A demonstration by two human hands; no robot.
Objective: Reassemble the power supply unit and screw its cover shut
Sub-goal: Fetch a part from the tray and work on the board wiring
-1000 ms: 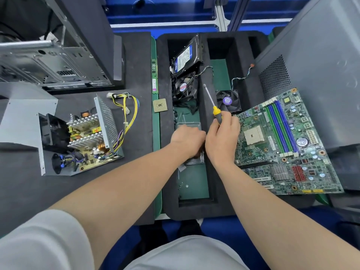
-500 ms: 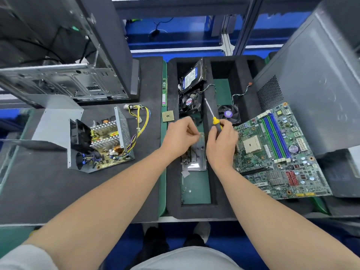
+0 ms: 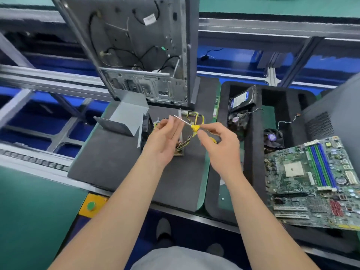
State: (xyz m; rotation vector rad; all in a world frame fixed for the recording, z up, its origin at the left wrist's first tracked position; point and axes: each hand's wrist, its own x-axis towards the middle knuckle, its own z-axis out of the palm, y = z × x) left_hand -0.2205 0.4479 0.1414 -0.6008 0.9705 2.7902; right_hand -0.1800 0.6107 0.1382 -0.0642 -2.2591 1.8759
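The open power supply unit (image 3: 180,152) lies on the dark mat (image 3: 109,162), mostly hidden behind my hands; its black fan (image 3: 147,124) and yellow cables (image 3: 197,115) show. Its bent grey metal cover (image 3: 126,117) stands just left of it, apart from it. My right hand (image 3: 222,147) grips the yellow handle of a screwdriver (image 3: 192,127), held level above the unit. My left hand (image 3: 163,139) is palm up, with its fingertips pinching the tip of the steel shaft. A screw there is too small to make out.
An open computer case (image 3: 146,55) stands behind the mat. To the right is a black foam tray (image 3: 253,152) with a hard drive (image 3: 241,98) and fans (image 3: 274,137). A motherboard (image 3: 311,182) leans on it. A green button (image 3: 91,205) sits at the bench front.
Both hands left the foam tray and moved left over the power supply unit. The screwdriver went from upright to level, and my left fingertips now meet its tip. The view swung left.
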